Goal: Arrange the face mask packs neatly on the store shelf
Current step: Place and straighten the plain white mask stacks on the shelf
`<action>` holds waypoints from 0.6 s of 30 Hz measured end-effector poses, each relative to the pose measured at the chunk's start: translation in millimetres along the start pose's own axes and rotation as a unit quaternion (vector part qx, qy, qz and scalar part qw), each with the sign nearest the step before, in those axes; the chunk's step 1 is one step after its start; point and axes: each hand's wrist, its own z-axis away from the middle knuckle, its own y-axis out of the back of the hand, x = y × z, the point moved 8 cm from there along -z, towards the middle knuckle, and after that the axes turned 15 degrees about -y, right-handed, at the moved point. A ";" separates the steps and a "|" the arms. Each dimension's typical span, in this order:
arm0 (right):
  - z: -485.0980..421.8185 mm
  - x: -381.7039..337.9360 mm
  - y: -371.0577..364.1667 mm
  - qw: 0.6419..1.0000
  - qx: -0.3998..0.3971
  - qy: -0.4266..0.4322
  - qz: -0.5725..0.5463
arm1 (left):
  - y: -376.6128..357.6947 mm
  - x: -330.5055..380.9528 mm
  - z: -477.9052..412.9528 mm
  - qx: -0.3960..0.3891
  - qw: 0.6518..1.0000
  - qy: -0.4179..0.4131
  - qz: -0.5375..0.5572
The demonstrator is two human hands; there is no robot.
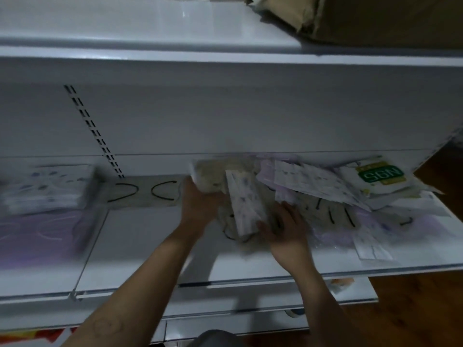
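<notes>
On the white store shelf (150, 249) a messy heap of face mask packs (323, 189) fills the right half. My left hand (198, 204) grips a beige pack (215, 176) at the heap's left edge. My right hand (283, 229) holds the near end of a white patterned pack (246, 204) that stands tilted on beige packs. A flat grey pack (145, 191) with black ear loops lies at the shelf's back, left of my left hand. A white patterned stack (47, 189) and a lilac pack (37, 236) lie at the far left.
A green-labelled N95 pack (378, 176) tops the heap at the right. A slotted upright (92, 131) runs down the back panel. The upper shelf (150, 28) carries a brown cardboard box (375, 18). Lower shelves and wooden floor (426, 309) show below.
</notes>
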 end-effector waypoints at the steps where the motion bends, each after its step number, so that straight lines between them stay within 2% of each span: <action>1: -0.4 -0.7 -2.2 1.000 -0.004 0.000 -0.004 | 20.2 8.1 -3.6 0.014 1.000 -0.015 -0.010; 3: 1.4 -4.7 -7.8 1.000 0.018 0.005 0.017 | 65.0 13.9 -13.9 0.039 0.998 -0.031 -0.036; 5: 10.7 -14.6 -8.2 0.995 0.086 0.017 0.039 | 99.0 13.9 -20.3 0.045 0.997 -0.047 -0.049; 8: 41.6 -64.5 -9.6 0.972 0.182 0.150 0.010 | 132.1 7.5 -14.5 0.075 0.993 -0.056 -0.067; 10: 59.1 -99.1 -32.0 0.965 0.162 0.205 0.027 | 140.1 9.8 -6.7 0.091 0.991 -0.070 -0.062; 12: 60.3 -115.7 -69.4 0.979 0.070 0.168 0.097 | 144.6 13.9 0.5 0.103 0.990 -0.087 -0.047; 14: 53.6 -111.6 -100.5 0.975 0.023 0.127 0.183 | 151.9 17.5 5.0 0.122 0.987 -0.103 -0.030; 16: 45.6 -96.8 -111.2 0.972 0.020 0.083 0.218 | 164.3 19.3 5.2 0.139 0.983 -0.117 -0.036; 18: 36.4 -79.7 -104.3 0.972 0.057 0.033 0.225 | 179.8 16.4 1.2 0.151 0.982 -0.109 -0.030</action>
